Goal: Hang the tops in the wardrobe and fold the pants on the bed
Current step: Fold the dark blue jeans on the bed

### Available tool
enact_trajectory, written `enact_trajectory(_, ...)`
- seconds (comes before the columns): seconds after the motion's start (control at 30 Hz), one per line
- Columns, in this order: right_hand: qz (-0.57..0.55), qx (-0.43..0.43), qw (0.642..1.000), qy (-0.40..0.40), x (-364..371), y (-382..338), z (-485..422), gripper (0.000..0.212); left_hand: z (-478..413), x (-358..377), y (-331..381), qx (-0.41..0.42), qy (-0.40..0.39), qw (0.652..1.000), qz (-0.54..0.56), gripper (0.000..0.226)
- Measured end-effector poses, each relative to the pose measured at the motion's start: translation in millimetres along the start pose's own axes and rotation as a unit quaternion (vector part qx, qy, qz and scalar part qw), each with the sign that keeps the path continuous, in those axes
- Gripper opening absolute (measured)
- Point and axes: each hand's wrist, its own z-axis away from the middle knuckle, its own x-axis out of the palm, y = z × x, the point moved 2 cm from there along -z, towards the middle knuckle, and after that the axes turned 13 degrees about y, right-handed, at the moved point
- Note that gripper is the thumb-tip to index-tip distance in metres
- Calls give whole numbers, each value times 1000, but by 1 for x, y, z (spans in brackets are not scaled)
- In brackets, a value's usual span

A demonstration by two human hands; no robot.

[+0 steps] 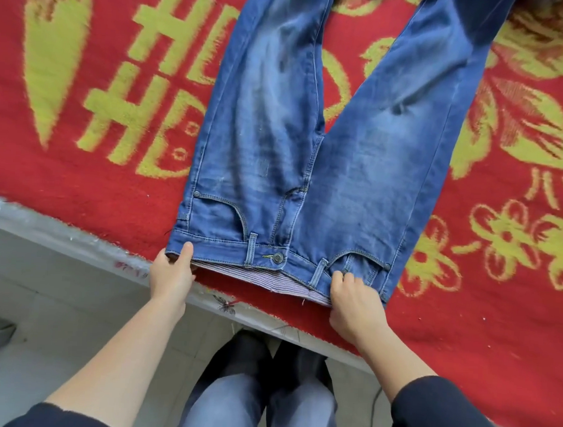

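A pair of blue jeans (pixel 310 124) lies flat, front side up, on the bed, with both legs spread apart and running off the top of the view. The buttoned waistband sits at the bed's near edge. My left hand (pixel 171 273) pinches the waistband's left corner, thumb on top of the denim. My right hand (pixel 354 297) grips the waistband near the right belt loop and pocket, fingers curled into the fabric. No tops or wardrobe are in view.
The bed is covered by a red blanket (pixel 97 179) with yellow-green letters, leaves and flowers. Its grey edge (pixel 47 225) runs diagonally from left to lower right. Pale floor tiles (pixel 28 299) and my own legs (pixel 256 389) are below.
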Motion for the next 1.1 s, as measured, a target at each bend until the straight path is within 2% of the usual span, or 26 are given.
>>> enact_trajectory(0.13,-99,-25,993,-57,-23,-7,-9,19,-5,-14,7,11,74,996,48,57)
enact_trajectory(0.23,-181,-67,970,-150,-24,-40,-2,22,-16,-35,12,30,172,978,113,27)
enact_trajectory(0.27,-203,-78,959,-181,-20,-52,3,25,-22,-42,11,25,189,974,122,19)
enact_trajectory(0.33,-217,-87,943,-237,-9,-67,12,36,-30,-51,7,-8,175,976,133,10)
enact_trajectory(0.37,-216,-85,940,-248,-5,-69,13,41,-31,-53,6,-23,156,979,125,15)
enact_trajectory(0.43,-258,-49,939,-220,-6,-62,8,23,-27,-50,4,1,145,989,32,46)
enact_trajectory(0.47,-294,-16,936,-194,-10,-53,2,12,-20,-46,7,44,155,987,-29,58)
enact_trajectory(0.53,-344,64,927,-136,-22,-29,-13,3,5,-32,14,158,162,968,-105,70)
enact_trajectory(0.67,-346,182,920,-24,-42,31,-42,5,74,16,13,350,74,912,-201,75)
enact_trajectory(0.73,-330,232,915,19,-44,58,-51,7,103,43,7,424,-16,874,-236,74)
enact_trajectory(0.8,-312,277,907,57,-40,81,-55,18,119,68,-7,446,-131,837,-288,72)
enact_trajectory(0.87,-309,318,891,98,-37,99,-54,21,128,85,-26,439,-201,795,-367,76)
enact_trajectory(0.93,-331,367,862,117,-32,111,-55,32,136,95,-38,444,-202,766,-419,87)
enact_trajectory(1.0,-387,424,812,103,-28,116,-59,51,143,99,-44,455,-199,750,-436,93)
enact_trajectory(1.07,-472,484,731,92,-28,116,-65,58,151,101,-48,487,-215,716,-451,93)
enact_trajectory(1.1,-515,503,688,88,-32,114,-67,55,155,102,-50,499,-225,700,-458,92)
